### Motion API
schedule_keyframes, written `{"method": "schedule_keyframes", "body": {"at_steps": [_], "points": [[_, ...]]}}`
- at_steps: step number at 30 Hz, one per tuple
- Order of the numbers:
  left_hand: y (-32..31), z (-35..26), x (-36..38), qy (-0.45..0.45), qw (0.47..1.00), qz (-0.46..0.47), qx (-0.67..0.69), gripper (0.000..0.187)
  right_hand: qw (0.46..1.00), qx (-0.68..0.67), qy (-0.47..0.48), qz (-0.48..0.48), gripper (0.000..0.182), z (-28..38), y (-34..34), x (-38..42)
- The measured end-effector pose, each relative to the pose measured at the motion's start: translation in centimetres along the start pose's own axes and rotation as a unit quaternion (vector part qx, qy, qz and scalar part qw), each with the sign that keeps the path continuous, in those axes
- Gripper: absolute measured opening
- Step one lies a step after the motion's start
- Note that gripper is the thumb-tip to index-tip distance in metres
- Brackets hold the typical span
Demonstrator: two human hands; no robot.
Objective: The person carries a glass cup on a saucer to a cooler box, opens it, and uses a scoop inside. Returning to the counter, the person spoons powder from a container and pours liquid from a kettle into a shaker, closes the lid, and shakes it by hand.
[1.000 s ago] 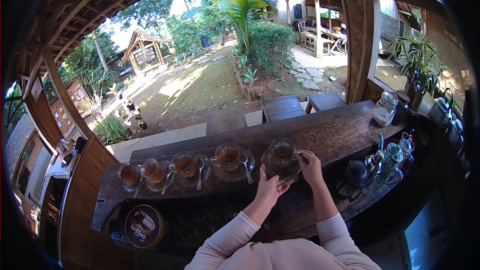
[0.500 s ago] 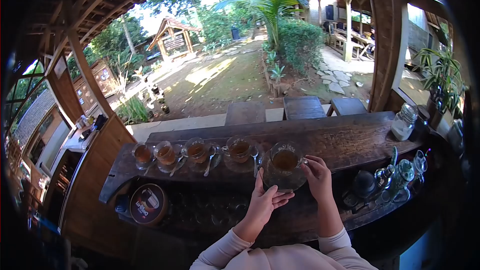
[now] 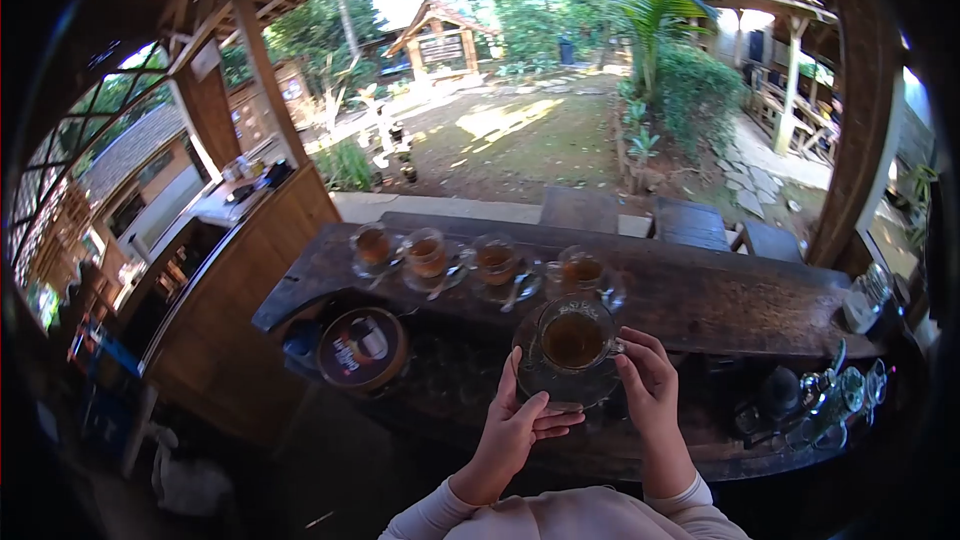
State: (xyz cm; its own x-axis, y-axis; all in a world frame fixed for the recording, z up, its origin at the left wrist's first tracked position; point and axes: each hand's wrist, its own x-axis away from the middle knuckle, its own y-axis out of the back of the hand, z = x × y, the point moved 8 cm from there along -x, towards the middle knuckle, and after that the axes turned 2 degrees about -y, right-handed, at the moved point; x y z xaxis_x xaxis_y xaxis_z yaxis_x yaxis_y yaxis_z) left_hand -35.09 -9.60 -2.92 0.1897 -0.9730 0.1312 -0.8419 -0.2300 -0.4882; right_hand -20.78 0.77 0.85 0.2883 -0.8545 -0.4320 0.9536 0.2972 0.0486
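A clear glass cup of brown drink (image 3: pixel 575 340) rests on a glass saucer (image 3: pixel 538 380), held up in front of me over the near side of the counter. My left hand (image 3: pixel 512 432) grips the saucer's lower left rim, thumb on top and fingers beneath. At the right, my right hand (image 3: pixel 650 388) is closed on the cup's handle. Beyond them, several similar glass cups (image 3: pixel 495 262) of brown drink stand in a row on saucers with spoons. The nearest of these, a glass cup (image 3: pixel 580 270), is partly hidden behind the held one.
The dark wooden counter (image 3: pixel 700 305) runs across in front. A round tray with printed lettering (image 3: pixel 362 347) lies at the lower left. Glassware (image 3: pixel 848 395) and a dark round-topped object (image 3: pixel 783 388) stand at the right, beside a glass jar (image 3: pixel 868 300). Stools (image 3: pixel 690 223) line the far side.
My view has turned left, so the counter and row of cups appear farther right. Both hands keep their hold on the saucer and cup, which now overlap the nearest cup in the row.
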Motion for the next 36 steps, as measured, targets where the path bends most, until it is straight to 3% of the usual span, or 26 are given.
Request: {"method": "schedule_keyframes", "body": {"at_steps": [12, 18, 21, 27, 36], "points": [[16.0, -7.8, 14.1, -0.119, 0.982, -0.146, 0.017, 0.068, 0.978, -0.095, 0.011, 0.187, 0.022, 4.0, -22.5, 4.6], [23.9, -10.2, 22.7, -0.172, 0.952, -0.25, 0.033, 0.069, 0.941, -0.18, 0.021, 0.287, 0.022, 5.9, -34.7, 9.4], [27.2, -10.7, 26.9, -0.194, 0.93, -0.31, 0.036, 0.069, 0.92, -0.205, -0.023, 0.333, 0.021, 5.7, -40.2, 12.2], [31.8, -11.9, 34.0, -0.218, 0.885, -0.409, 0.04, 0.067, 0.861, -0.283, -0.072, 0.418, 0.017, 7.4, -49.2, 17.3], [38.1, -14.0, 38.3, -0.265, 0.831, -0.485, 0.064, 0.066, 0.815, -0.281, -0.038, 0.506, 0.015, 9.3, -59.6, 19.7]]}}
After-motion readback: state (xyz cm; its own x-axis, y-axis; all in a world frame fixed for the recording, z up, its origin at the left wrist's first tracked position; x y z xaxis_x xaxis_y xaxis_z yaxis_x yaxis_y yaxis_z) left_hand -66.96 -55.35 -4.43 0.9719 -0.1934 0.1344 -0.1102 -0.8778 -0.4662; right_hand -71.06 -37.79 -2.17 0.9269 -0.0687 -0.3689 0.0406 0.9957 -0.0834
